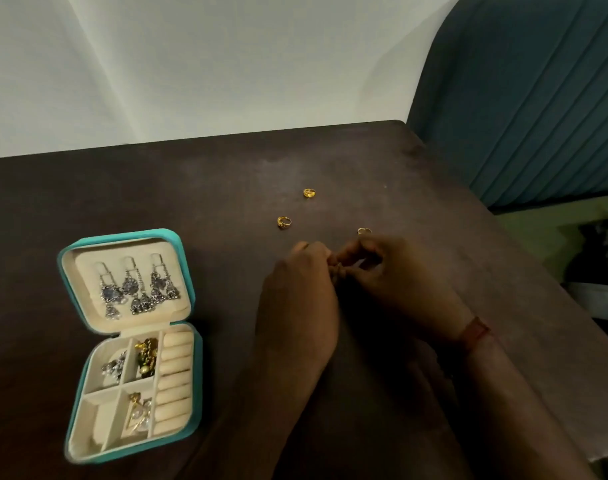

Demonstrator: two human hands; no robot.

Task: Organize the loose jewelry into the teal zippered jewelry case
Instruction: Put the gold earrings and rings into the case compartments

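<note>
Now our left hand (pixel 297 289) and right hand (pixel 396 275) pinch one small piece (pixel 333 268), centre frame. Teal jewelry case (pixel 198 375) open, lower left. Next, we judge: carry it there; gold rings (pixel 309 193) loose above.

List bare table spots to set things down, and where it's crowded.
Free: table strip between teal case and left hand; far side behind the case, up to the wall; right edge past the right hand. Crowded: centre, three gold rings just beyond both hands.
</note>
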